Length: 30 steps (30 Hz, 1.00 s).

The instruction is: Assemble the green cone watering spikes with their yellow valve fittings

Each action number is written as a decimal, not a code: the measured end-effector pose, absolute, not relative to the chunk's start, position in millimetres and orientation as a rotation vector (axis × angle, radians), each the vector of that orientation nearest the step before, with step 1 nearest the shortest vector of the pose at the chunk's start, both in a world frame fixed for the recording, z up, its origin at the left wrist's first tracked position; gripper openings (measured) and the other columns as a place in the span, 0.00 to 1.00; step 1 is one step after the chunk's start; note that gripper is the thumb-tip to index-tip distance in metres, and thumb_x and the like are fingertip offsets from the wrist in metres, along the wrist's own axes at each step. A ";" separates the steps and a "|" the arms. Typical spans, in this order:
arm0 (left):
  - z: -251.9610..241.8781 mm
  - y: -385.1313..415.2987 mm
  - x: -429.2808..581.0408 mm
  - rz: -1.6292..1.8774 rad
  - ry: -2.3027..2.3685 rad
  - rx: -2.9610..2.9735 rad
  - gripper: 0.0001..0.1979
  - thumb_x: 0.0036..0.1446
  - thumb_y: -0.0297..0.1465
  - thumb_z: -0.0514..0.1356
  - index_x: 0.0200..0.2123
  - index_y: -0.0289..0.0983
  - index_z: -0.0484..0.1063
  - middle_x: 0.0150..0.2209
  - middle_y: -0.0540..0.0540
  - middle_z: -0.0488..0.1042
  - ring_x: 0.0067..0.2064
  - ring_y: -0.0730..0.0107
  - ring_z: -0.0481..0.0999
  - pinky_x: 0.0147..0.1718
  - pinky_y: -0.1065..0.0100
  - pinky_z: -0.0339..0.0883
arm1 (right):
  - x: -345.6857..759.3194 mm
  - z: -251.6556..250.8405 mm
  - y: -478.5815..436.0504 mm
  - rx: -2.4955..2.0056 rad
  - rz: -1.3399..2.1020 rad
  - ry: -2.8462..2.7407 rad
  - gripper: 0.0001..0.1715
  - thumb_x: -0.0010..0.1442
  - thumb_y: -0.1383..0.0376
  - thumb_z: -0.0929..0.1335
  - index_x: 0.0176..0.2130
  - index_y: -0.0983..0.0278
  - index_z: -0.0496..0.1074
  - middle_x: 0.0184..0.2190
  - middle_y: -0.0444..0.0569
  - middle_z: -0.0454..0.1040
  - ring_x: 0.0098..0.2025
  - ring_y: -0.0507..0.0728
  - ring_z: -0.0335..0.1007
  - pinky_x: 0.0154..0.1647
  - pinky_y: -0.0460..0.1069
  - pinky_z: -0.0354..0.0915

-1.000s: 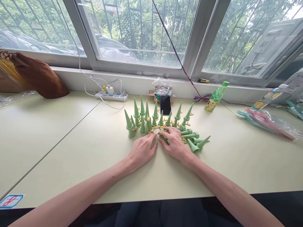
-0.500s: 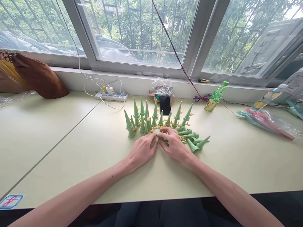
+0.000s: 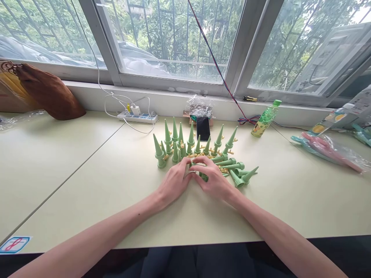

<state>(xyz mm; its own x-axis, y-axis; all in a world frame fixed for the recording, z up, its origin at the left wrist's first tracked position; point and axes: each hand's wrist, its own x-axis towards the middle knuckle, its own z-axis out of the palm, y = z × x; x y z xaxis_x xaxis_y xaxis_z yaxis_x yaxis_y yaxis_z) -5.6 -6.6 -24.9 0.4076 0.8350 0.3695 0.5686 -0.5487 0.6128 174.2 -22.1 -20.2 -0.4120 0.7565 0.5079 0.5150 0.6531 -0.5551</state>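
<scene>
My left hand [image 3: 174, 178] and my right hand [image 3: 213, 176] meet at the near edge of a group of green plastic plant watering spikes. Their fingertips close around a small green piece, apparently a watering spike; my fingers hide most of it. Several watering spikes [image 3: 190, 139] with yellow valves stand upright behind my hands, points up. Beside my right hand lie several green spikes [image 3: 232, 166] on their sides. Loose yellow valves [image 3: 199, 154] are partly visible just beyond my fingers.
A black phone [image 3: 203, 129] lies behind the spikes. At the back are a power strip [image 3: 139, 117] with white cables and a green-capped bottle [image 3: 266, 119]. Plastic-wrapped pink and teal items [image 3: 327, 148] lie at right, a brown bag [image 3: 52, 94] at left. The table [image 3: 185, 224] ends in front of me.
The fingers of both hands have shifted slightly around the small green piece, with my right fingertips reaching further over toward the left. The standing spikes stay in place.
</scene>
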 end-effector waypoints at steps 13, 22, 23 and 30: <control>-24.5 -9.1 -2.2 1.138 1.241 2.296 0.14 0.64 0.31 0.56 0.52 0.40 0.66 0.45 0.45 0.76 0.24 0.76 0.68 0.33 0.68 0.68 | 173.0 -12.7 -24.2 -0.823 0.327 -1.947 0.13 0.65 0.70 0.64 0.46 0.59 0.74 0.50 0.53 0.69 0.53 0.58 0.69 0.54 0.55 0.69; -14.8 -15.9 1.2 1.270 1.228 2.003 0.13 0.64 0.40 0.56 0.47 0.37 0.67 0.27 0.53 0.68 0.18 0.79 0.64 0.21 0.74 0.61 | 174.8 -6.6 -23.2 -1.064 0.068 -1.600 0.13 0.66 0.67 0.63 0.50 0.60 0.69 0.48 0.52 0.70 0.52 0.58 0.68 0.54 0.56 0.67; -13.3 -16.9 1.3 1.255 1.218 1.973 0.14 0.65 0.40 0.55 0.46 0.37 0.67 0.27 0.53 0.67 0.18 0.79 0.64 0.19 0.74 0.59 | 175.3 -6.7 -22.7 -1.071 0.053 -1.575 0.13 0.67 0.67 0.63 0.50 0.60 0.69 0.47 0.52 0.71 0.52 0.58 0.68 0.53 0.56 0.67; -10.4 -20.2 2.4 1.150 1.128 1.882 0.15 0.65 0.43 0.54 0.44 0.37 0.66 0.21 0.55 0.64 0.17 0.77 0.66 0.17 0.74 0.57 | 175.6 -11.5 -22.8 -1.059 0.228 -1.532 0.11 0.68 0.65 0.62 0.49 0.58 0.68 0.38 0.46 0.73 0.32 0.53 0.72 0.37 0.51 0.70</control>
<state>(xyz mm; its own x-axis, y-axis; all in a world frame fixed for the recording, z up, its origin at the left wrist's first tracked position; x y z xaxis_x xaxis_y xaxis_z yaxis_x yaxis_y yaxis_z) 2.4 -20.2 -10.4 0.2445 0.9044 0.3498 0.3318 -0.4170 0.8462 175.6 -22.8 -11.5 0.1139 0.7154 0.6894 0.4833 0.5663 -0.6676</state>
